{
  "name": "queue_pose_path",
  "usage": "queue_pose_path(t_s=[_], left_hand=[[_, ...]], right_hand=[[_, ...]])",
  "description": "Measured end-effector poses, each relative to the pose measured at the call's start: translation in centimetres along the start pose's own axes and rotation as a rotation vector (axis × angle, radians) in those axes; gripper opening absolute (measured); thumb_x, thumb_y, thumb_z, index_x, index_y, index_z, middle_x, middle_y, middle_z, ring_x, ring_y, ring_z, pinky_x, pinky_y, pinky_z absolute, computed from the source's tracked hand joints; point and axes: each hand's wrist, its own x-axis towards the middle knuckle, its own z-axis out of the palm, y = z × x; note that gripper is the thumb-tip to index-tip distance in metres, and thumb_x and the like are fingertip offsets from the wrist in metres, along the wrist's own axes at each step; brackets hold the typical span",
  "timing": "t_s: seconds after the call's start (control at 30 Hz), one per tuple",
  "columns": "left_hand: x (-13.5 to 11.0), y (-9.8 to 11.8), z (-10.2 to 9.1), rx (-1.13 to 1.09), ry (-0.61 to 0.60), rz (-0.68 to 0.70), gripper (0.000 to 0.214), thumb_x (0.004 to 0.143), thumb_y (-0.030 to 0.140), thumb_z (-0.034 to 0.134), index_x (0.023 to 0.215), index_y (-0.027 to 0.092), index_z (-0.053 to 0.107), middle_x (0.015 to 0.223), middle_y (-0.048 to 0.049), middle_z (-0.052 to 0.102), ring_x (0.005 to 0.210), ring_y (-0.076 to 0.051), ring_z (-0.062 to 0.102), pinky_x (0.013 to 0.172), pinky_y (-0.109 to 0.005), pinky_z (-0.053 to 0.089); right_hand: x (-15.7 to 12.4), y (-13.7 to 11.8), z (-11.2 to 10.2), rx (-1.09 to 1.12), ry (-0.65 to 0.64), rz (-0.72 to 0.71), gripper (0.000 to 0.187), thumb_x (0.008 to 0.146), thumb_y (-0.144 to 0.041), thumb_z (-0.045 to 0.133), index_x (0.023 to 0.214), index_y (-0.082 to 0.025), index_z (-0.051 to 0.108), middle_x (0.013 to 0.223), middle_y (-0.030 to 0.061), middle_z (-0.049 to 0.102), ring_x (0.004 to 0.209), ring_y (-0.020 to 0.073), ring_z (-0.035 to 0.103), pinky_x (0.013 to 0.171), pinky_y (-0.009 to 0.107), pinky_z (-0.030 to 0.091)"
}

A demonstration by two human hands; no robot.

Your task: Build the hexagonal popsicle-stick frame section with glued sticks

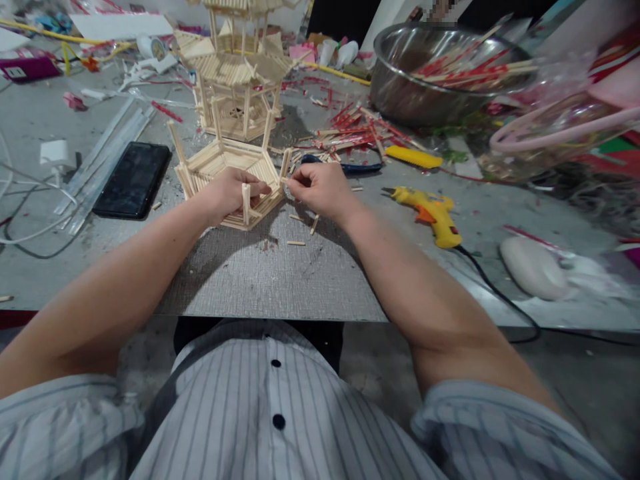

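Note:
A hexagonal base of pale wooden sticks [204, 175], with upright posts at its corners, sits near the table's front edge. My left hand [227, 193] reaches over its front left side, the fingers stretched out inside toward the right corner; the thumb is hidden. At that right corner, my right hand [320, 188] is closed in a pinch beside a post. A small wooden stick [285, 181] shows at its fingertips, largely covered by them. Several short stick pieces [296, 243] lie on the table in front of the right hand.
Behind the base stands a tiered stick pavilion [235, 70]. A phone [133, 180] lies left, a yellow glue gun [430, 213] with a black cord right. Red-tipped sticks [350, 130], a yellow-handled tool [413, 157] and a steel bowl [415, 100] are at back right.

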Motion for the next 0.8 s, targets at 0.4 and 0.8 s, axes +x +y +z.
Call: queue_pose_path(t_s=[0.4, 0.8], left_hand=[[0.27, -0.33, -0.13, -0.007, -0.009, -0.012, 0.025, 0.085, 0.019, 0.059, 0.062, 0.010, 0.058, 0.046, 0.0043, 0.043, 0.037, -0.003, 0.032, 0.042, -0.020, 0.021], [0.12, 0.04, -0.17, 0.017, -0.019, -0.027, 0.021, 0.084, 0.016, 0.057, 0.064, 0.010, 0.057, 0.048, 0.0037, 0.042, 0.040, -0.002, 0.031, 0.046, -0.020, 0.019]], right_hand=[[0.00, 0.01, -0.09, 0.002, -0.017, 0.003, 0.015, 0.077, -0.023, 0.055, 0.065, -0.015, 0.059, 0.059, 0.0005, 0.055, 0.058, 0.0108, 0.046, 0.059, 0.027, 0.034], [-0.07, -0.20, -0.20, -0.009, -0.013, 0.008, 0.016, 0.077, -0.021, 0.055, 0.063, -0.015, 0.060, 0.060, 0.0008, 0.057, 0.059, 0.0111, 0.047, 0.060, 0.027, 0.034]])
